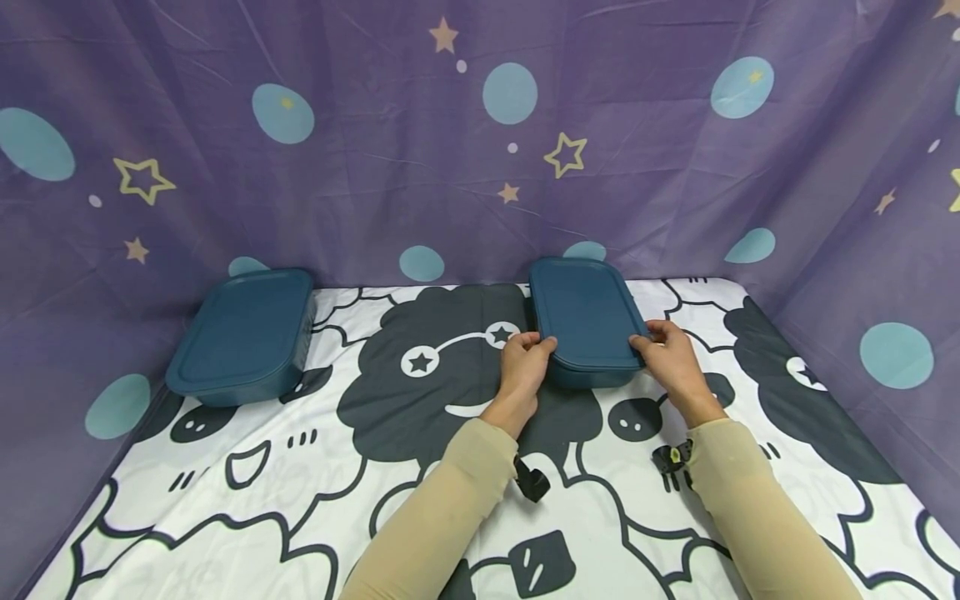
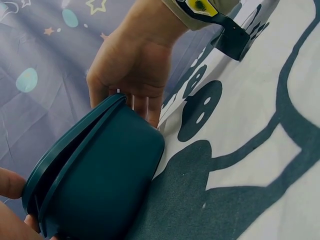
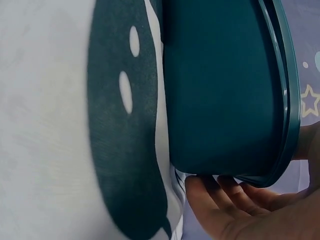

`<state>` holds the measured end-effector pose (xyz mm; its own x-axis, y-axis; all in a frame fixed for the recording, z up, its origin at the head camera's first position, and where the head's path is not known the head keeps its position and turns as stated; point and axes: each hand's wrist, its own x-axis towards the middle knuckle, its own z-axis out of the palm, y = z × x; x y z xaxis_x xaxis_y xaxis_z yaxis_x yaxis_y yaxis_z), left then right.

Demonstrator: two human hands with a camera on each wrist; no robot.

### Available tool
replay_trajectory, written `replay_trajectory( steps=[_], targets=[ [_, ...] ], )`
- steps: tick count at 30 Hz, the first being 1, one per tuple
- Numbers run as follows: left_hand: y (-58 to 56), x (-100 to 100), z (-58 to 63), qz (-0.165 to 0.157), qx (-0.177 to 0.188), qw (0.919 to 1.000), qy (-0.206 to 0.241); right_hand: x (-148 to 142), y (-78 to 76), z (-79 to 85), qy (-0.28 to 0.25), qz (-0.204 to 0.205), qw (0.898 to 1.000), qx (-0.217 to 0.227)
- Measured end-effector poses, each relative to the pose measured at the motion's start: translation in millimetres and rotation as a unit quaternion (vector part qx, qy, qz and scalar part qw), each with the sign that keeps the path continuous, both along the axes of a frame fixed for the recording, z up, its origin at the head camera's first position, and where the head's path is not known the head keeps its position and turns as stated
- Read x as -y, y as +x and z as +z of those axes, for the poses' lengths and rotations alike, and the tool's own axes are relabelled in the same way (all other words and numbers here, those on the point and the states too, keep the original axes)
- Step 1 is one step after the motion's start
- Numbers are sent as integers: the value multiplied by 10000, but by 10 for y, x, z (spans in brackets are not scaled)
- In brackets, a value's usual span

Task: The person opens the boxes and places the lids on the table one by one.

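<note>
A dark blue lidded storage container [image 1: 592, 377] stands at the back, right of centre, its short side facing me. My left hand [image 1: 522, 371] pinches the near left corner of its lid [image 1: 588, 310], thumb on top. At the near right corner my right hand [image 1: 672, 364] holds the lid edge, with the thumb on top and the fingers down the container's side. A dark gap shows between the lid rim [image 2: 65, 135] and the container body [image 2: 107, 170] in the left wrist view. The container's inside is hidden.
A matching blue container [image 1: 243, 333], lid on, stands at the back left. The white cloth [image 1: 225, 558] with dark cartoon sheep covers the table. A purple curtain [image 1: 420, 167] with stars and blue ovals rises close behind both containers and along the sides.
</note>
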<state>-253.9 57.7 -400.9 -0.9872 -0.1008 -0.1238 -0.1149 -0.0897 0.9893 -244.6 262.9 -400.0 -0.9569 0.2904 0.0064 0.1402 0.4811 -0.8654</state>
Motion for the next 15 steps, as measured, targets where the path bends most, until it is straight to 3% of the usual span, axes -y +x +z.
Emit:
replay_trajectory(
  steps=[7,15],
  targets=[
    [5,0,-2,58,-3,10000,16,39,49,48,637,30,9967,-504],
    [5,-1,1,72,-40,10000,47,109,79,85,1533,182,9784,-1374]
  ],
)
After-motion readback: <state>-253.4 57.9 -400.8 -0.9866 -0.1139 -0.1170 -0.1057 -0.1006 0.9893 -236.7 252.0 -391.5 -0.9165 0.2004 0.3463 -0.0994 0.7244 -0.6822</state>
